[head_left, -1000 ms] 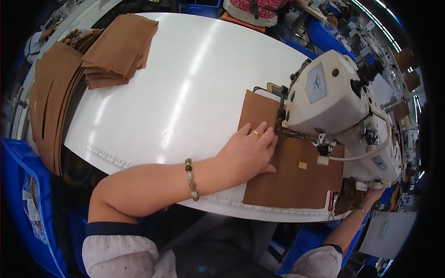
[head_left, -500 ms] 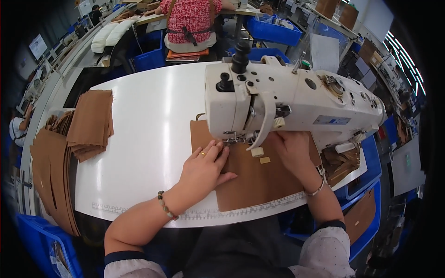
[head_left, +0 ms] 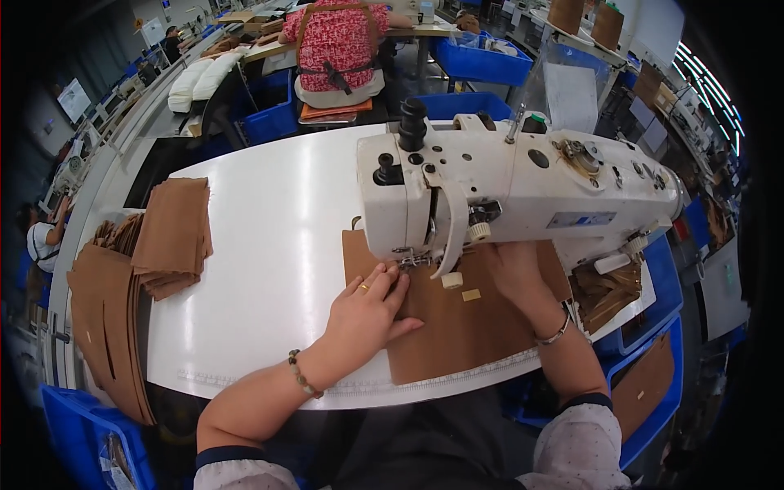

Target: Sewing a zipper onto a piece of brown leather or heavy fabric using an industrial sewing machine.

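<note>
A flat brown panel with a small tan label lies on the white table under the head of a white sewing machine. My left hand rests on the panel's left part, its fingers stretched toward the presser foot and its thumb apart. On the panel's right side lies my right hand, reaching in beneath the machine arm. The machine hides its fingertips, so whether it grips the panel cannot be seen.
Stacked brown pieces and longer slit panels sit at the table's left. More brown pieces lie right of the machine. Blue bins stand around the table. Another person sits beyond it, back turned.
The whole view has shifted slightly, with the scene appearing lower. Both hands and the panel keep nearly the same places relative to the machine.
</note>
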A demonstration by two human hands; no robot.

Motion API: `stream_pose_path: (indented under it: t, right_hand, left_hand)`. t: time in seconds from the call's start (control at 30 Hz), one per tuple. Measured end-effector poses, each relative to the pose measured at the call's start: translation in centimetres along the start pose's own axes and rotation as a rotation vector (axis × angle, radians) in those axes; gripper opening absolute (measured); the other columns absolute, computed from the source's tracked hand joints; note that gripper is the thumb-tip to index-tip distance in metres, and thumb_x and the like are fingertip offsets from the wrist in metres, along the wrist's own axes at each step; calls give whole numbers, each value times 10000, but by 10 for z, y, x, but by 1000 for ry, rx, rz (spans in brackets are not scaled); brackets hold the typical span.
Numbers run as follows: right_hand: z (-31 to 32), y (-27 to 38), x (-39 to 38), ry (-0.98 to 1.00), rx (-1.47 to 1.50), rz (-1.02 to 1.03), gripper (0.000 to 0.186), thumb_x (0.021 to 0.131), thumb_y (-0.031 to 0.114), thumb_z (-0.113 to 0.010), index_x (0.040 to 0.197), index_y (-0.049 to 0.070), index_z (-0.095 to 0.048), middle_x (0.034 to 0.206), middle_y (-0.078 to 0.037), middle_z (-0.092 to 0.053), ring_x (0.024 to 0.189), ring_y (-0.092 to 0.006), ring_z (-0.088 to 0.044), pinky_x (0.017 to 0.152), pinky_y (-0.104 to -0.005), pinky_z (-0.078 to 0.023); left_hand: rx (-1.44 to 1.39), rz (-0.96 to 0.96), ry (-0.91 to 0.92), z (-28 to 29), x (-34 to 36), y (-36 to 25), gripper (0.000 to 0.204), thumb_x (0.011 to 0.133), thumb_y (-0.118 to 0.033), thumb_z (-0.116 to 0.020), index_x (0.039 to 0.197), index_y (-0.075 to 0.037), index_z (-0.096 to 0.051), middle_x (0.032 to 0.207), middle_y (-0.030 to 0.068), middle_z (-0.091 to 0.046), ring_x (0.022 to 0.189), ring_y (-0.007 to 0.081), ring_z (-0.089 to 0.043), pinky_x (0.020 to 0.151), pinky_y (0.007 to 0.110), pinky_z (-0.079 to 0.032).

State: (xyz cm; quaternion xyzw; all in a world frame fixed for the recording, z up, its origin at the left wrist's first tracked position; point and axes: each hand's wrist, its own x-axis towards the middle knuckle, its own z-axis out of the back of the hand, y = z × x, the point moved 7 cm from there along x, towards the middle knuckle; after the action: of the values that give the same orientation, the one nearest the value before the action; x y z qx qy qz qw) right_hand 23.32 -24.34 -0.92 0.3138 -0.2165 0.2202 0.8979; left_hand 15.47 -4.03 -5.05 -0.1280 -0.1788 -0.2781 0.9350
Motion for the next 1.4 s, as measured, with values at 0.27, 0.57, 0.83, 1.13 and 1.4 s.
stream_pose_path:
  t: [0.27, 0.57, 0.83, 1.13, 1.4]
  right_hand:
    - [33, 9, -27, 276, -35, -160, 179, 938, 265, -732, 896, 103, -794, 859, -104, -726, 725, -325, -684, 655, -412, -527]
    - [24, 107, -78, 137, 246, 289, 154, 902, 161, -770, 1009, 64, -717, 819, -75, -703, 648, -256, -679, 572, -340, -522]
    - [-8, 160, -84, -21, 395, 279, 643, 886, 111, -784, 1458, -14, -520, 814, -29, -668, 582, -163, -624, 551, -292, -510]
    - [-35, 162, -34, -351, 418, 62, 849, 897, 194, -806, 1540, -68, -317, 1219, -212, -666, 640, -136, -634, 639, -268, -540]
    - [-18, 158, -44, -380, 394, 243, 337, 921, 214, -765, 1173, 17, -658, 764, -64, -658, 625, -160, -639, 606, -320, -508]
  left_hand:
    - [-8, 0, 4, -1, 0, 1, 661, 837, -502, -774, 1285, -24, -688, 1267, 137, -647, 1235, 328, -636, 992, 399, -549]
    - [-16, -4, -5, -1, 0, 1, 690, 847, -506, -766, 1325, -18, -671, 1327, 160, -635, 1232, 351, -630, 992, 416, -548]
    - [-20, -12, 36, -11, -3, 8, 629, 924, -493, -700, 1338, -22, -673, 1371, 195, -625, 1287, 378, -603, 1022, 412, -531]
    - [-735, 23, -187, 7, -3, 11, 526, 917, -232, -661, 1409, -72, -570, 1309, 149, -659, 1292, 334, -603, 1043, 429, -516]
    - [25, -130, -112, -22, -10, 10, 446, 940, -207, -641, 1353, -41, -613, 1328, 171, -655, 1248, 333, -635, 1026, 406, -528]
